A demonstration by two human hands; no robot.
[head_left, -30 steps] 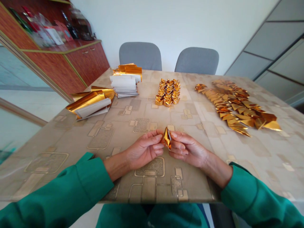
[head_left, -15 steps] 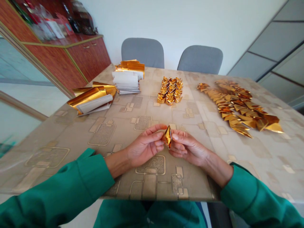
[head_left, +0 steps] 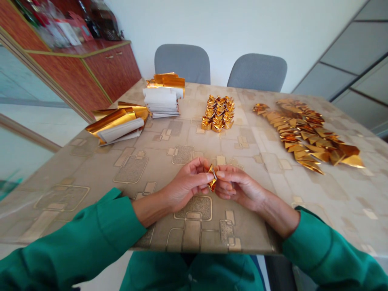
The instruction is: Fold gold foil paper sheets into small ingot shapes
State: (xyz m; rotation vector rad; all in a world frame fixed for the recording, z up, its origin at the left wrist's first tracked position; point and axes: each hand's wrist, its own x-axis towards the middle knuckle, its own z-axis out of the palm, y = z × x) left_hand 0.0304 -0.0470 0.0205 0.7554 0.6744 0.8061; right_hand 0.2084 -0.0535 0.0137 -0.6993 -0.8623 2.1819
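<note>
two thumbs at work on one small gold piece
the left hand pinches it, thumb laid across the near face, while the right hand nips its right edge between thumb and fingertips; the piece sits between them, over the near part of the patterned table. good handling here likely means light, even pressure: let one hand steady the creased body while the other thumb works the edge, since foil paper this thin probably dents or splits if squeezed hard. keep both pointed ends matched. beyond the hands stands a tight block of shaped gold pieces; off to the right spread overlapping folded gold pieces, to the left a white-and-gold sheet stack, and past the table, grey chairs.
</note>
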